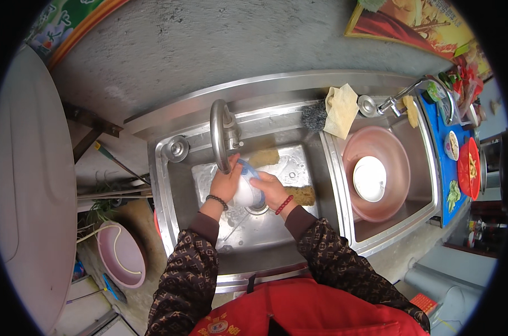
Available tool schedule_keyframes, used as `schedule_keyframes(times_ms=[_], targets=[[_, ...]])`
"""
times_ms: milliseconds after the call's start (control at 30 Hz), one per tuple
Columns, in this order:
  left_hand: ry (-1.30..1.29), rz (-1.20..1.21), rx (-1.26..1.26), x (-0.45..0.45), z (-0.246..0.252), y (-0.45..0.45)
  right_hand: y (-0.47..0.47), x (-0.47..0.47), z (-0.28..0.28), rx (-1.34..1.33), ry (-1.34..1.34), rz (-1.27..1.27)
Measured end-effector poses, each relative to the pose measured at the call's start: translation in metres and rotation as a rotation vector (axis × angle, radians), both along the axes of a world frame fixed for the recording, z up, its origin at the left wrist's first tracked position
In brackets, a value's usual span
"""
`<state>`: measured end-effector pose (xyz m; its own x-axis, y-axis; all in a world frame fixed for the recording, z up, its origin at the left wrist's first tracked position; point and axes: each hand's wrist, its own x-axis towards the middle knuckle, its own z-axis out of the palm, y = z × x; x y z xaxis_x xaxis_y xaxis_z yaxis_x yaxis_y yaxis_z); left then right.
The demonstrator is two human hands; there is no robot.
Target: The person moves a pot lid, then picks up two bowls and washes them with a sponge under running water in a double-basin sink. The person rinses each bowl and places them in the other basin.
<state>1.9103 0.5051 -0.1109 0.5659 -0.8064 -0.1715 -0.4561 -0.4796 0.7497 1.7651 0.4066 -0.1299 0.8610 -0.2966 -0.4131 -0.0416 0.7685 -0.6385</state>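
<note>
A white bowl with a blue rim (244,194) is tilted on its side under the curved metal faucet (217,135), low in the left sink basin (247,231). My left hand (226,183) presses against the bowl's left and upper side. At its right edge my right hand (272,190) grips the rim, thumb on the near face. Part of the bowl is hidden by my fingers. Below it the round drain (258,208) partly shows. Two yellowish-brown scrubbing pads lie on the basin floor: one pad (264,157) behind the bowl, another pad (301,196) right of my right hand.
A pink plastic basin (394,197) with white dishes (369,178) stands in the right sink. On the divider's back end lie a yellow cloth (341,110) and a dark scouring pad (314,116). A second faucet (426,86) and a red basket (468,168) are farther right.
</note>
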Motion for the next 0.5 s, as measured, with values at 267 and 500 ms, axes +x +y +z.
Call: schedule_keyframes(times_ms=[267,500], targets=[[1.215,0.809,-0.295,-0.012,-0.042,0.024,0.002,-0.013,-0.009,0.484,-0.103,-0.258],[0.184,0.463,-0.317,-0.067,-0.049,0.035,0.014,0.021,-0.044,0.642,0.014,-0.444]])
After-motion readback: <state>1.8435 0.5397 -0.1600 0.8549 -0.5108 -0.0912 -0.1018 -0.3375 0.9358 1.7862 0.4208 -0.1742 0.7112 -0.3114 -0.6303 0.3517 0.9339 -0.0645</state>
